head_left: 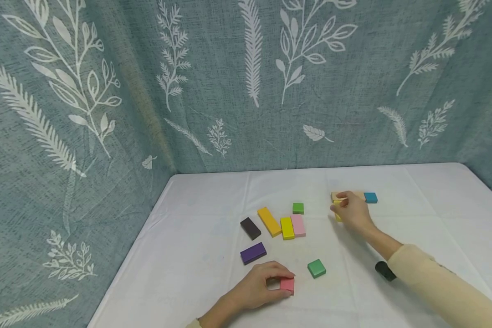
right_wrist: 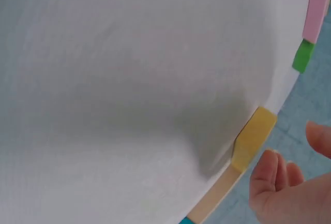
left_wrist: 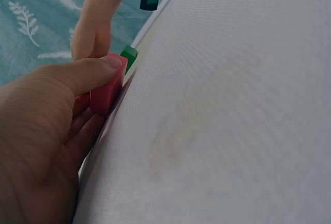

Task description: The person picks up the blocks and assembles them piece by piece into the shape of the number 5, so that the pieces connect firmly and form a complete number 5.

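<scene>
My left hand [head_left: 254, 284] pinches a red block [head_left: 287, 284] between thumb and fingers at the front of the table. In the left wrist view the thumb presses one face of this red block [left_wrist: 109, 87], which stands close to the cloth. Farther back, my right hand [head_left: 356, 212] is beside a yellow block [head_left: 338, 219], partly hiding it. The right wrist view has its thumb and fingers apart, off the yellow block [right_wrist: 254, 138]. That block meets a plain wooden block [right_wrist: 216, 195], which has a blue block [head_left: 371, 197] at its other end.
Between the hands lies a green block [head_left: 316, 268]. Left of centre are purple [head_left: 253, 253], black [head_left: 251, 228], orange [head_left: 269, 222], yellow [head_left: 287, 228] and pink [head_left: 298, 225] blocks, with a small green block [head_left: 298, 208] behind. A patterned curtain [head_left: 270, 136] borders the white table [head_left: 197, 205].
</scene>
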{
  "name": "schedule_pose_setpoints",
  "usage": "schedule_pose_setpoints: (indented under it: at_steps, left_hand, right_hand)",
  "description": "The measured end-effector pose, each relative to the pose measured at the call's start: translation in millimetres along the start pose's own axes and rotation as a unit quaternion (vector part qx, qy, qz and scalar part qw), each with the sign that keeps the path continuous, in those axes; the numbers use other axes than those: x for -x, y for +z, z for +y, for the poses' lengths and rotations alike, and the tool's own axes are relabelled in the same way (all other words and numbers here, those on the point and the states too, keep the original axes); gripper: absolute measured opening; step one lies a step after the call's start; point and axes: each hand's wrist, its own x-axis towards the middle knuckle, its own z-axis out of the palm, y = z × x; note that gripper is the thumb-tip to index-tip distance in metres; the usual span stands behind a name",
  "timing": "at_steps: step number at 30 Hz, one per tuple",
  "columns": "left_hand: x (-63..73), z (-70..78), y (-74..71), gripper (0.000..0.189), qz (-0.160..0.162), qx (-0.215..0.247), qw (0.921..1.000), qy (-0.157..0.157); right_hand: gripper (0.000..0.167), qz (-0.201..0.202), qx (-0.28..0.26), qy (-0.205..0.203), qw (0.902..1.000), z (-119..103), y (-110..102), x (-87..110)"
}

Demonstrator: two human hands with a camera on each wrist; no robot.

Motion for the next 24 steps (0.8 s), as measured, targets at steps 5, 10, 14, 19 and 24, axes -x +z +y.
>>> schedule_pose_setpoints:
  at_steps: [5,10,14,19,24]
  left_hand:
    - [-0.4,0.8,-0.8,0.029,0.002,-0.007,0.9999,0.009]
    - [-0.7,0.0,-0.7,0.028,0.004,-0.006,0.9999,0.015]
    - [-0.8,0.4,-0.4,0.029,0.005,-0.007,0.9999,0.011]
    - [-0.4,0.1,0.0,0.030,0.009,-0.013,0.9997,0.018]
    - [-0.2,0.7,0.5,0.030,0.007,-0.012,0.9998,0.012]
  right_hand:
    - [0.040,-0.021,-0.014,-0.042,0.9988,-7,5,4.5]
    - [0.039,-0.043,-0.024,-0.046,0.9978,-12,9,5.8]
    - [0.039,-0.057,-0.027,-0.041,0.9972,-13,12,4.4]
    - [0.040,-0.084,-0.036,-0.023,0.9955,-16,17,4.6]
    - [0.044,-0.121,-0.080,0.011,0.9894,-17,22,4.3]
